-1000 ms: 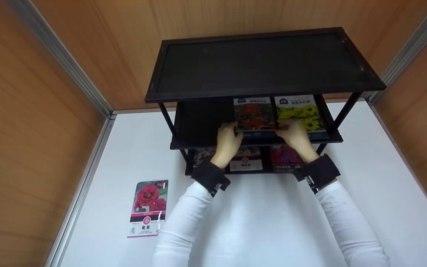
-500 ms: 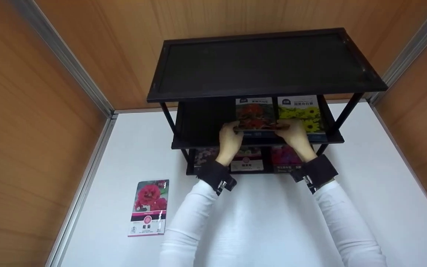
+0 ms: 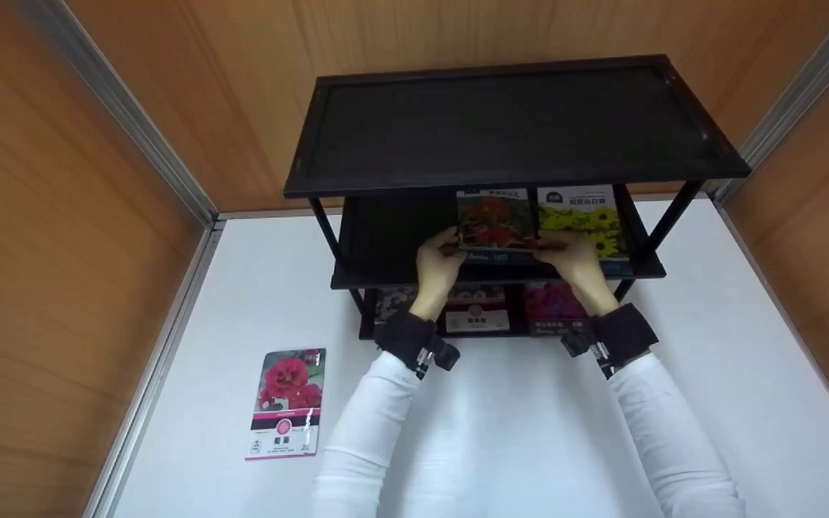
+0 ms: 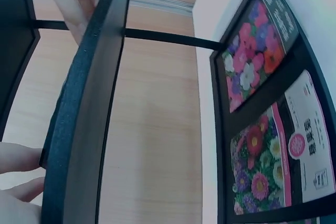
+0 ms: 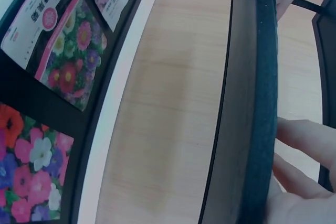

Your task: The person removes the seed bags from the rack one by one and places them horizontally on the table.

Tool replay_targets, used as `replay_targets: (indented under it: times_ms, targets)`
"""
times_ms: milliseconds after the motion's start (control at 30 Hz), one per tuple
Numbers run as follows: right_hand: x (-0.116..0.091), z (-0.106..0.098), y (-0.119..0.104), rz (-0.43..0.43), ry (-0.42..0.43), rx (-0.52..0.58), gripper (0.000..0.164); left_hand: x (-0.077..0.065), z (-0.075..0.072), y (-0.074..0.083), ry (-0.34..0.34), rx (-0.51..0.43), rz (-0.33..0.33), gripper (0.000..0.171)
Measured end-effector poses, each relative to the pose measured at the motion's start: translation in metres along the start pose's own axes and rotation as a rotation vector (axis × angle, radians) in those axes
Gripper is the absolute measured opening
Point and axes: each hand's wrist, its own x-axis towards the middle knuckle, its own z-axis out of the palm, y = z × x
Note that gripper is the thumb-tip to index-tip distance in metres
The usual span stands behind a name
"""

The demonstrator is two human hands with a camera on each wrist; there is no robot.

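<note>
On the middle tier of the black rack (image 3: pixel 515 126), a seed packet with red flowers (image 3: pixel 495 219) lies face up. My left hand (image 3: pixel 437 270) holds its left edge near the lower corner, while my right hand (image 3: pixel 574 259) pinches the opposite edge. To the right of it lies a seed packet with yellow flowers (image 3: pixel 587 208), partly covered by my right hand. In both wrist views the shelf edge hides the packet and my fingertips; the left fingers (image 4: pixel 18 158) and right fingers (image 5: pixel 307 137) show beside that edge.
The bottom tier carries several flower packets, among them one with mixed daisies (image 4: pixel 262 169) and one with pink and white blooms (image 4: pixel 254 51). A pink-flower packet (image 3: pixel 286 403) lies on the white table (image 3: pixel 515 432) at left. Wooden panels (image 3: pixel 256 108) enclose the back and sides.
The red-flower packet's front edge has shifted slightly. My left fingers have spread a little at its left edge; the right hand stays almost in place.
</note>
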Motion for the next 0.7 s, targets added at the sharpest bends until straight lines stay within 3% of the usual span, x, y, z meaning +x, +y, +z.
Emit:
replay_targets:
  times_ms: [300, 700]
  targets:
    - [-0.007, -0.001, -0.001, -0.011, 0.003, 0.104, 0.038, -0.005, -0.008, 0.000, -0.058, -0.102, -0.096, 0.042]
    - [-0.024, 0.000, -0.008, 0.072, -0.020, 0.178, 0.042, -0.027, -0.016, 0.009, -0.032, -0.212, -0.083, 0.041]
